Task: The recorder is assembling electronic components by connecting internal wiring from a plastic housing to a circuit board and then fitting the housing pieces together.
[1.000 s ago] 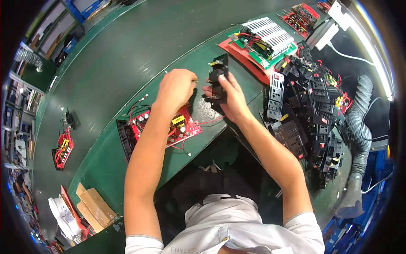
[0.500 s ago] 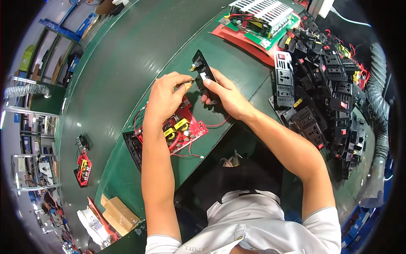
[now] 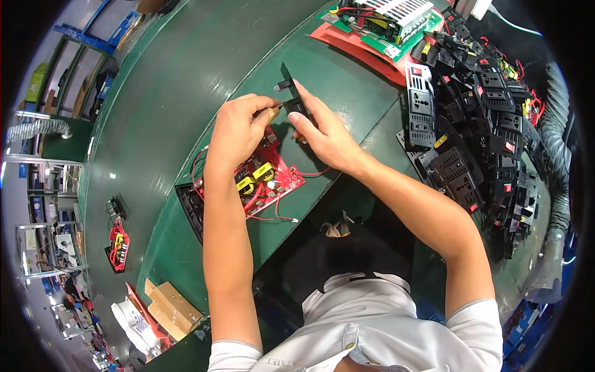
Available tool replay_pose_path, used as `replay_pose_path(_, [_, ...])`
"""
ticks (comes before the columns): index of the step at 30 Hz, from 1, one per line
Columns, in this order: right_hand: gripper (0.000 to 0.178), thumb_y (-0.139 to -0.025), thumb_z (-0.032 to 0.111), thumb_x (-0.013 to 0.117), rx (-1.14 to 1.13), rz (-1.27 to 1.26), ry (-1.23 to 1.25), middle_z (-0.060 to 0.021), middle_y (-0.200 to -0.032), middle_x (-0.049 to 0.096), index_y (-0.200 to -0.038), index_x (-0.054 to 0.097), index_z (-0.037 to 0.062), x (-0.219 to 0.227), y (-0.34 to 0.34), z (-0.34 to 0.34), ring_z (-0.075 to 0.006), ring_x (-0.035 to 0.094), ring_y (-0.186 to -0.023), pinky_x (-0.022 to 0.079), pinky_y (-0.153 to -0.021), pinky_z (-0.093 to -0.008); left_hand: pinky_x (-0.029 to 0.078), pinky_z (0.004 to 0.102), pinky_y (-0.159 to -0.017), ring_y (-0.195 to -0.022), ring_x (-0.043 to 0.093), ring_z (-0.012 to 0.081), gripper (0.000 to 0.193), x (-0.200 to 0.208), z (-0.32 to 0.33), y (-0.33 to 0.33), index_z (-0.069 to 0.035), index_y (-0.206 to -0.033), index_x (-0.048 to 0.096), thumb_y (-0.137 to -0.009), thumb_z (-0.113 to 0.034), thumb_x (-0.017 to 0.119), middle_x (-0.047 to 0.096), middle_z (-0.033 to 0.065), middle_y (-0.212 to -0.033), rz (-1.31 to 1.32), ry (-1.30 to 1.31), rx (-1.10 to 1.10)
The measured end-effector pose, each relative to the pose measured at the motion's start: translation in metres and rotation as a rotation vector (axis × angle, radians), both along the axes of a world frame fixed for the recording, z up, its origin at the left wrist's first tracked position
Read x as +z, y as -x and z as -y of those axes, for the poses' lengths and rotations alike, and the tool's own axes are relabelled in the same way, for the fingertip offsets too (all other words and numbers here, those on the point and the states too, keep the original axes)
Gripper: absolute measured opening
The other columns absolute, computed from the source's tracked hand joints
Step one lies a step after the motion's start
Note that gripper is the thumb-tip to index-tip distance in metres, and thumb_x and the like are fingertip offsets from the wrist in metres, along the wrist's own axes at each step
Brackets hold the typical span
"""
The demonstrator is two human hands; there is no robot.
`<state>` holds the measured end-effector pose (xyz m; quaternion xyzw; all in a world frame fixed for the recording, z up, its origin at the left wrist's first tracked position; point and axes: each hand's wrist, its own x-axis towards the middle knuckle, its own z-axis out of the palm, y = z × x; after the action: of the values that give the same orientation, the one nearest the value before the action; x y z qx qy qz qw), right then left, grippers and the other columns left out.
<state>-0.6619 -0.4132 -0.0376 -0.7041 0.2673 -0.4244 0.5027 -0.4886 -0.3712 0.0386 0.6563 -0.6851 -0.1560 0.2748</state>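
The left hand point(image 3: 238, 127) is bent at the wrist with its back upward, thumb and forefinger closed in a pinch on a small part point(image 3: 279, 106), too small to make out. Just beyond those fingertips, a black panel point(image 3: 290, 93) stands on edge, tilted, in the right hand point(image 3: 325, 133); that hand is half closed, thumb on the near side and fingers behind. The left forearm rises almost straight from below, while the right one slants in from the lower right.

Below both hands, on the green worktop point(image 3: 353, 93), lies a red circuit board point(image 3: 286, 181), partly hidden by the left forearm. Its yellow components point(image 3: 264, 172) carry small dark print. A black end piece point(image 3: 188, 201) shows on the other side of that forearm, and a red wire point(image 3: 316, 174) trails from the board to below the right hand.

Farther off, to the right of the right hand, a black socket panel point(image 3: 420, 105) with a red switch lies at the edge of a heap of black panels point(image 3: 458, 177). Above and right of that hand, a red sheet point(image 3: 362, 53) bears a green board under a slotted metal cover point(image 3: 406, 9). Well to the left and below the left hand are a small red assembly point(image 3: 118, 248) and a cardboard box point(image 3: 173, 307). Beyond the heap hangs a grey hose point(image 3: 556, 161); shelves point(image 3: 43, 242) line the far left.
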Motion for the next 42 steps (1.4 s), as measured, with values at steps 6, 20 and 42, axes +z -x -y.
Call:
replay_pose_path(6, [0.058, -0.103, 0.023, 0.053, 0.126, 0.06, -0.348, -0.0019, -0.094, 0.059, -0.155, 0.032, 0.0081, 0.009, 0.004, 0.001, -0.0098, 0.06, -0.079, 0.052, -0.074, -0.026, 0.052, 0.0348, -0.072, -0.075, 0.069, 0.027, 0.016, 0.005, -0.005, 0.012, -0.001, -0.1, 0.073, -0.086, -0.007, 0.066, 0.071, 0.0155, -0.086, 0.132, 0.047, 0.114])
replay_pose_path(20, [0.057, -0.102, 0.022, 0.054, 0.133, 0.043, -0.302, -0.0026, -0.1, 0.06, -0.154, 0.033, 0.0109, 0.007, 0.005, -0.004, -0.0101, 0.06, -0.085, 0.051, -0.078, -0.027, 0.051, 0.0326, -0.079, -0.085, 0.066, 0.0187, 0.026, 0.045, -0.024, -0.039, -0.004, -0.106, 0.074, -0.081, -0.013, 0.072, 0.073, 0.0115, -0.093, -0.025, -0.274, 0.224])
replay_pose_path(42, [0.057, -0.102, 0.024, 0.054, 0.237, 0.139, -0.348, -0.0029, -0.108, 0.058, -0.153, 0.034, 0.0059, 0.008, 0.008, -0.003, -0.0111, 0.059, -0.087, 0.05, -0.078, -0.0271, 0.046, 0.0241, -0.075, -0.086, 0.061, 0.0097, 0.025, 0.026, -0.011, -0.023, -0.004, -0.108, 0.074, -0.086, -0.016, 0.076, 0.071, 0.0018, -0.093, -0.761, -0.251, 0.174])
